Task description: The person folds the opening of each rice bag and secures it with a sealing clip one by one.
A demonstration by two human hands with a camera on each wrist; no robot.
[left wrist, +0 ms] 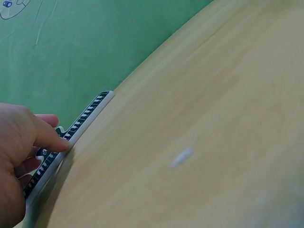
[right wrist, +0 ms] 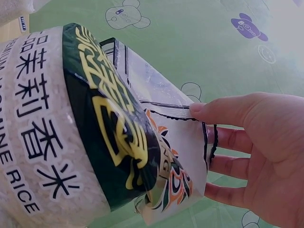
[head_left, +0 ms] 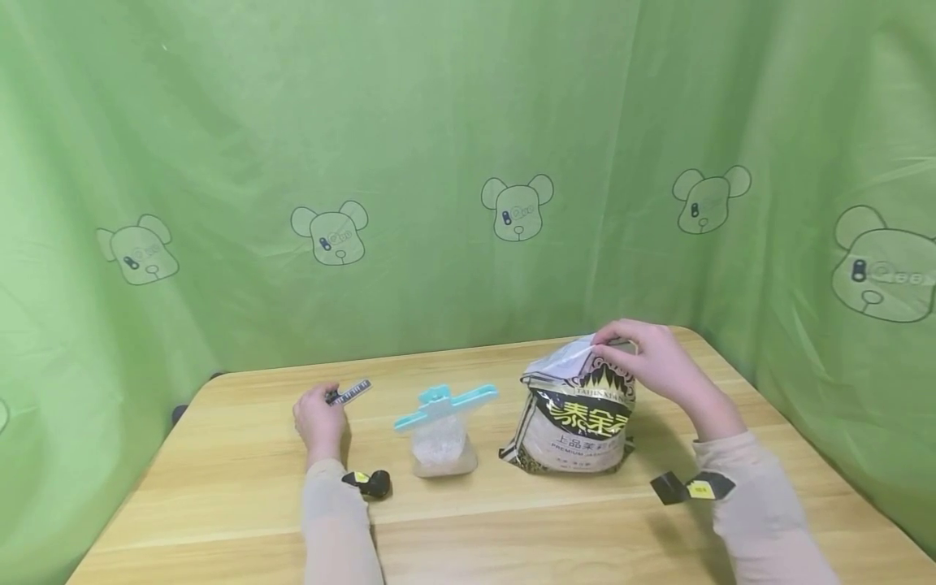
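My left hand (head_left: 320, 418) pinches a long bag clip (head_left: 353, 393) with a black-and-white piano-key pattern, at the left of the table. In the left wrist view, thumb and fingers grip the clip (left wrist: 71, 135) by its middle, and it lies near the table surface. My right hand (head_left: 658, 366) holds the top edge of a rice bag (head_left: 578, 435), which stands upright at the right. Seen from the right wrist, the thumb presses one side of the bag's folded top (right wrist: 175, 128), with the other fingers behind it. Rice shows through the clear lower part.
Between the hands stands a small clear bag (head_left: 442, 451) of pale contents, closed by a light-blue clip (head_left: 446, 408). A green curtain (head_left: 439, 122) with bear heads surrounds the wooden table (head_left: 219, 487). A small whitish spot (left wrist: 182, 156) shows on the tabletop.
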